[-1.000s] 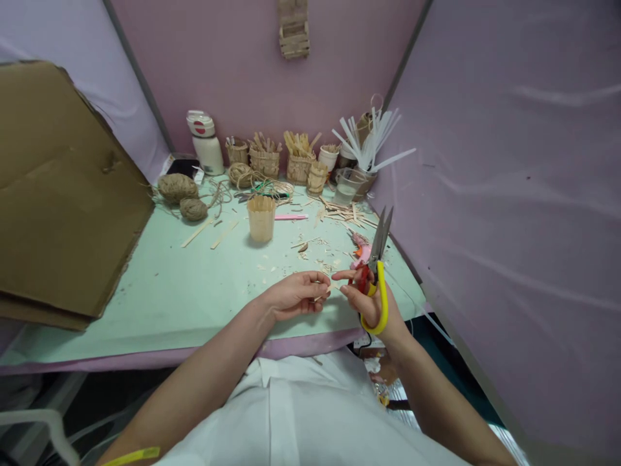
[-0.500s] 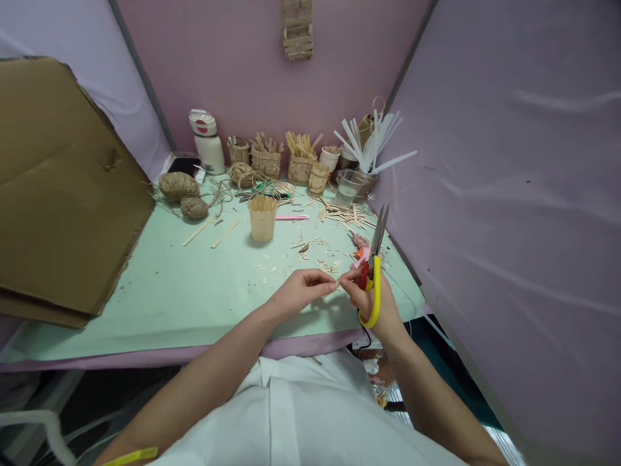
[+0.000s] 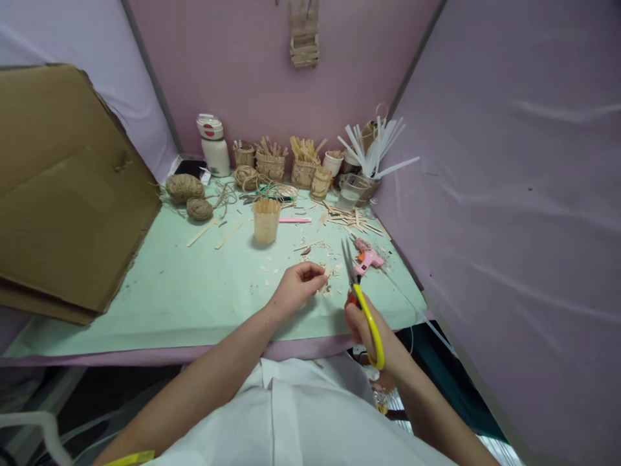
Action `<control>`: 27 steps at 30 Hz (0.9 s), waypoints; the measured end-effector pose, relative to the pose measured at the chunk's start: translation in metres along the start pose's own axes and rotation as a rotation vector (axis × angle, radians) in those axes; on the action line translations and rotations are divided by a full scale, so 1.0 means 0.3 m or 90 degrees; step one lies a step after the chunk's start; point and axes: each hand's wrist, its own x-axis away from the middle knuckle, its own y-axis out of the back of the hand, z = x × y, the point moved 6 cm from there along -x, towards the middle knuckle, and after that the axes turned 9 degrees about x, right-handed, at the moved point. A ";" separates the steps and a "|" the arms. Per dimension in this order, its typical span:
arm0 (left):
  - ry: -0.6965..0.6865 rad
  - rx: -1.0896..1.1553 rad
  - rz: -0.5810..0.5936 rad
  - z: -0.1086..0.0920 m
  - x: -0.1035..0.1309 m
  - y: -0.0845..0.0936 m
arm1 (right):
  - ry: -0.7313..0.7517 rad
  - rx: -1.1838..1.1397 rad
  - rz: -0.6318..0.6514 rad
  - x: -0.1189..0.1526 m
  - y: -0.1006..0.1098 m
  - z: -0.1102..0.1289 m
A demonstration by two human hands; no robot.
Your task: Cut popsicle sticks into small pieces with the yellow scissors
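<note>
My right hand [image 3: 369, 323] is closed around a pair of scissors [image 3: 356, 278] with yellow and red handles; the grey blades point up and away from me. To its left, my left hand [image 3: 301, 285] pinches with thumb and fingertips above the table. A small pale sliver seems to be at those fingertips, too small to name. Wood scraps [image 3: 330, 278] lie just beyond that hand. Beside the scissor blades rests a pink glue gun [image 3: 369, 259]. Farther back stands a pale cup [image 3: 266, 223] that looks built of flat wooden strips.
Balls of twine [image 3: 185, 189], a white bottle [image 3: 216, 155] and twine-wrapped holders of sticks [image 3: 270, 167] line the back. White glue sticks [image 3: 376, 152] fan out of a container at back right. Loose thin sticks [image 3: 354, 219] lie before them. Cardboard [image 3: 72, 194] leans at left.
My hands have moved apart. The right hand with the scissors came down and toward me, uncovering the glue gun; the left hand shifted slightly left. The view tilted a little.
</note>
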 end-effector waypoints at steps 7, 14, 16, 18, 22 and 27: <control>-0.021 0.009 0.000 -0.008 0.007 -0.006 | -0.045 0.006 0.109 0.031 -0.090 -0.073; -0.003 -0.003 0.000 -0.011 0.015 -0.014 | -0.051 0.015 0.113 0.036 -0.091 -0.036; 0.000 -0.003 0.001 -0.008 0.015 -0.015 | -0.058 0.014 0.102 0.048 -0.085 -0.014; 0.002 -0.003 0.001 -0.004 0.014 -0.015 | -0.064 0.019 0.098 0.057 -0.084 0.000; 0.008 -0.005 0.001 0.006 0.012 -0.013 | -0.075 0.031 0.101 0.063 -0.089 -0.001; 0.021 -0.012 -0.002 0.019 0.010 -0.008 | -0.079 0.027 0.093 0.062 -0.091 -0.008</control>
